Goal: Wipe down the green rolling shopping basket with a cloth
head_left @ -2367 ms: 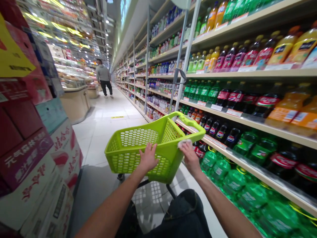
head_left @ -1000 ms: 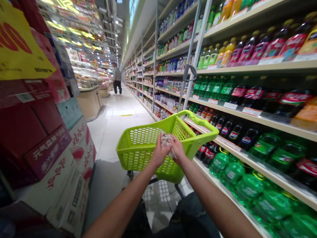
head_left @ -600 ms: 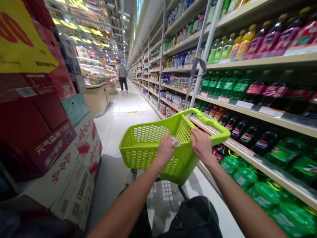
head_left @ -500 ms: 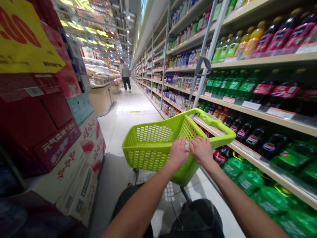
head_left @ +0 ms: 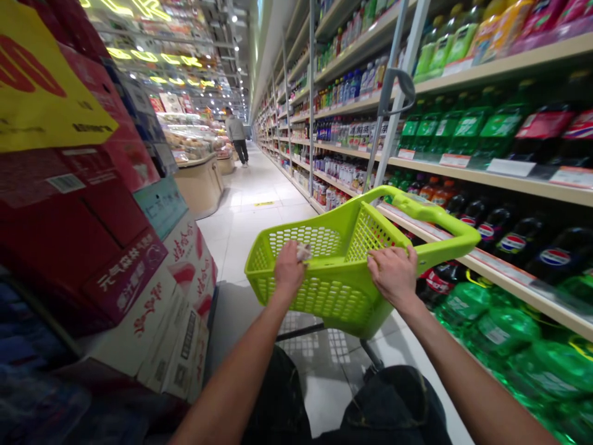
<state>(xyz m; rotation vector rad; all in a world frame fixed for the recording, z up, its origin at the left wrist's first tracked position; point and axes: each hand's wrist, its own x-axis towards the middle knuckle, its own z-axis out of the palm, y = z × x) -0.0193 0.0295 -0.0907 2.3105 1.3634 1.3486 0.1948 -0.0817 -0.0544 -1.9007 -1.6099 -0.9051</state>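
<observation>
Where left hand (head_left: 288, 272) presses crumpled cloth (head_left: 303, 251), lime basket (head_left: 324, 290) perforated, glossy.

View: head, the only camera, worn on the person's head.
Facing: forward and down, along the aisle floor (head_left: 259, 204).
Lens: wide, with uprights leaning at the edges.
Near field: forearms, left hand (head_left: 288, 272), right hand (head_left: 393, 275) and green basket (head_left: 324, 296), close, lower centre.
Left edge: stacked cartons (head_left: 115, 272), very near.
Right edge: drink shelves (head_left: 509, 167), near, receding.
Far field: a person (head_left: 236, 133) well down the aisle.
</observation>
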